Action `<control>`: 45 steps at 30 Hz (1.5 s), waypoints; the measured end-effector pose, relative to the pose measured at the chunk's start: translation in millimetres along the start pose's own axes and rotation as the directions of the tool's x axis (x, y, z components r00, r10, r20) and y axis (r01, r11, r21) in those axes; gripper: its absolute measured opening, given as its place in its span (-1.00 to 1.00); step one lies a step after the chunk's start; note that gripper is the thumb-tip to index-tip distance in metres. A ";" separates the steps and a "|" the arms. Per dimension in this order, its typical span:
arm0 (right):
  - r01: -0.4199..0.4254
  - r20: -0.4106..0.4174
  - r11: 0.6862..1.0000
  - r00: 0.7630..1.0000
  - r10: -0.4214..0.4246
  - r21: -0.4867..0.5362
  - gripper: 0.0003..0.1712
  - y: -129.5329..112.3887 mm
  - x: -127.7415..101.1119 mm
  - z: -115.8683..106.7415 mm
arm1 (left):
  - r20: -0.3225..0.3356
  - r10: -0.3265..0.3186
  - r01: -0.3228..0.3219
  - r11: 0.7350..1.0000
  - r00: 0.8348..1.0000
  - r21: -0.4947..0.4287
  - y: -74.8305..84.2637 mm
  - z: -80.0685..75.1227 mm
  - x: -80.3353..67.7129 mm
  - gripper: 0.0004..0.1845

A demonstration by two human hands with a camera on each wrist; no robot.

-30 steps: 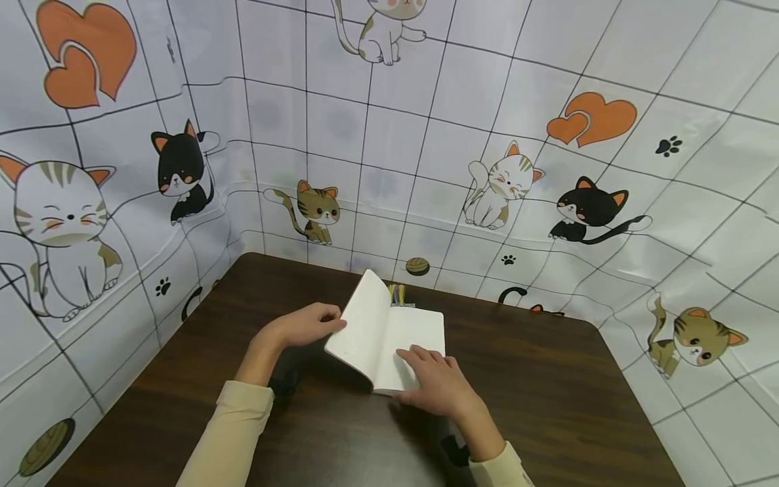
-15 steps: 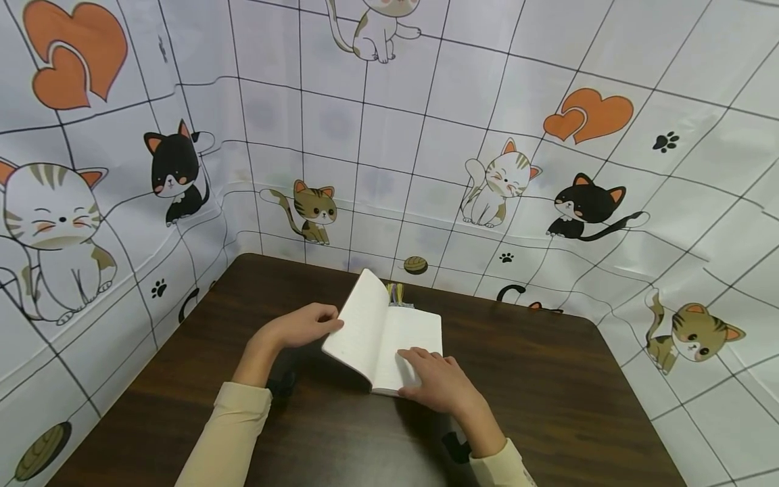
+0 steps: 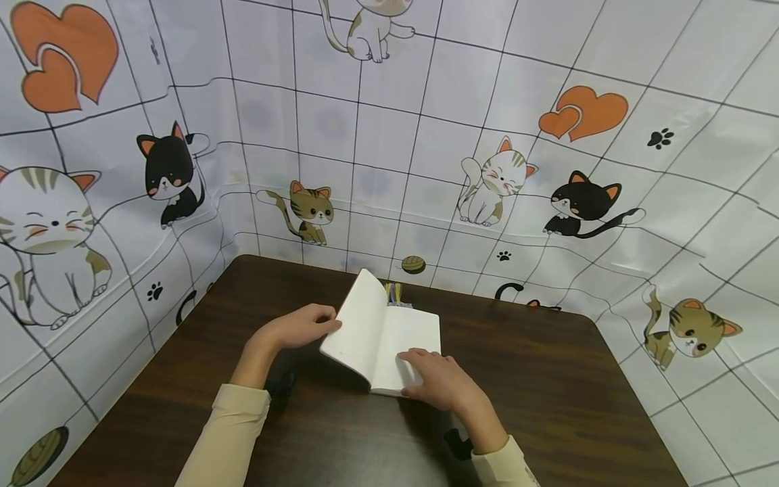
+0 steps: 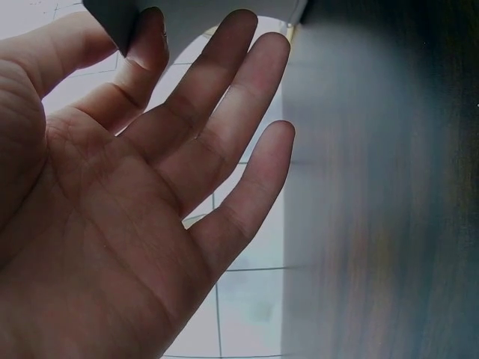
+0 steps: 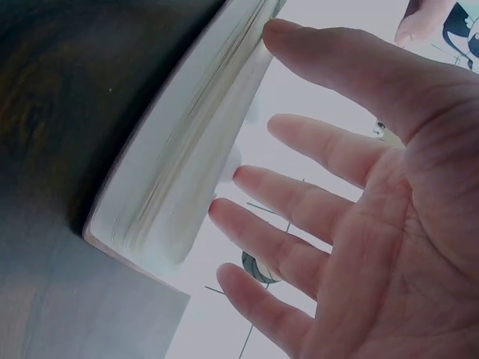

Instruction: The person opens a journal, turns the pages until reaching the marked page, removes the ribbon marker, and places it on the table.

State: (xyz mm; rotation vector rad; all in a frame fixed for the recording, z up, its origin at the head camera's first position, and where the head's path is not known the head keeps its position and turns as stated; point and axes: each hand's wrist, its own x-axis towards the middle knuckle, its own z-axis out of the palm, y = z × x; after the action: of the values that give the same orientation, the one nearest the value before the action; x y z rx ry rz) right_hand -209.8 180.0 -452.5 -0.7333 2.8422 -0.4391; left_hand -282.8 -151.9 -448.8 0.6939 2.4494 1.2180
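The white-paged notebook (image 3: 380, 338) lies open near the middle of the dark wooden worktop (image 3: 548, 379). My left hand (image 3: 301, 327) pinches the raised left leaf at its edge; my right hand (image 3: 438, 380), fingers straight, presses the right page flat. The leaf is not yet laid down.

A small screened-off recording booth rather than a lived-in room is indicated. A dark wooden table (image 3: 548, 379) is enclosed on three sides by a white gridded plastic sheet (image 3: 426, 101), creased and loosely hung, on which cartoon cats (image 3: 313, 210), orange hearts (image 3: 584, 111) and paw prints are printed. The room beyond the sheet is hidden from view.
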 end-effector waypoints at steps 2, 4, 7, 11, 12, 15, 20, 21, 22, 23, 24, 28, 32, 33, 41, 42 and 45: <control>0.003 0.006 1.000 1.000 -0.003 0.004 -0.30 -0.5 0.4 -1.3 | -0.001 -0.003 0.003 1.000 1.000 0.003 -0.8 -0.3 -0.5 -0.68; 0.010 0.006 1.000 1.000 -0.010 0.006 -0.33 -0.7 1.0 -1.6 | -0.003 -0.003 0.003 1.000 1.000 0.004 -1.8 -0.4 -0.5 -0.68; 0.018 0.003 1.000 1.000 -0.018 -0.004 -0.38 0.2 2.5 -0.4 | -0.005 -0.008 0.008 1.000 1.000 0.008 -1.5 -0.9 -1.7 -0.68; 0.005 0.007 1.000 1.000 -0.005 -0.026 -0.35 -0.3 3.8 -0.2 | -0.008 -0.012 0.012 1.000 1.000 0.010 0.3 -1.3 -3.5 -0.68; -0.003 0.005 1.000 1.000 0.003 -0.030 -0.33 -0.7 3.8 -0.7 | -0.009 -0.011 0.011 1.000 1.000 0.012 0.8 -1.4 -3.8 -0.68; -0.017 -0.021 0.999 1.000 0.017 -0.035 -0.28 -2.5 3.3 -3.2 | -0.013 -0.007 0.008 1.000 1.000 0.016 1.3 -1.3 -3.7 -0.68; -0.005 -0.130 0.999 0.992 -0.002 -0.054 -0.28 -2.1 2.2 -6.9 | -0.016 -0.015 0.015 1.000 1.000 0.014 0.9 -0.8 -3.7 -0.69; -0.006 -0.154 0.998 0.988 -0.004 -0.063 -0.26 -1.8 2.1 -7.4 | -0.016 -0.016 0.016 1.000 1.000 0.012 0.7 -0.6 -3.6 -0.69; -0.009 -0.178 0.998 0.984 -0.004 -0.070 -0.24 -1.1 2.1 -7.6 | -0.016 -0.015 0.016 1.000 1.000 0.010 0.5 -0.5 -3.6 -0.69; -0.013 -0.202 0.997 0.979 -0.003 -0.081 -0.20 -0.4 2.4 -7.6 | -0.016 -0.014 0.014 1.000 1.000 0.009 0.2 -0.3 -3.3 -0.69; -0.018 -0.227 0.996 0.974 -0.002 -0.088 -0.16 0.0 2.5 -7.7 | -0.016 -0.012 0.012 1.000 1.000 0.007 -0.1 0.0 -3.0 -0.69; -0.035 -0.312 0.997 0.950 0.010 -0.075 0.06 1.5 4.2 -7.6 | -0.015 -0.008 0.008 1.000 1.000 0.004 -1.4 0.4 -2.6 -0.69; -0.061 -0.361 0.998 0.931 0.061 0.012 0.18 2.0 6.2 -6.7 | -0.011 -0.009 0.009 1.000 1.000 0.004 -1.4 0.4 -2.7 -0.69; -0.071 -0.364 0.997 0.928 0.081 0.040 0.19 2.1 7.0 -6.2 | -0.011 -0.007 0.008 1.000 1.000 0.004 -0.9 0.3 -2.8 -0.69; -0.147 -0.309 0.952 0.923 0.230 0.269 0.28 0.4 15.5 6.0 | -0.003 0.003 -0.003 1.000 1.000 0.020 2.1 -0.1 -2.5 -0.67; -0.155 -0.293 0.943 0.925 0.243 0.293 0.26 -0.6 16.3 8.4 | -0.002 0.005 -0.005 1.000 1.000 0.023 2.4 0.0 -2.4 -0.67; -0.167 -0.248 0.928 0.934 0.257 0.334 0.18 -3.2 18.6 16.7 | -0.001 0.018 -0.018 0.999 1.000 0.031 2.9 -0.1 -2.4 -0.68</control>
State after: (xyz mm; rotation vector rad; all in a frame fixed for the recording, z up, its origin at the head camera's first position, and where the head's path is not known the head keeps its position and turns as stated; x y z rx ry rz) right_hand -220.5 164.1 -469.0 -0.3140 2.9626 -0.9981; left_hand -280.1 -151.8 -446.3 0.7252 2.4730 1.1895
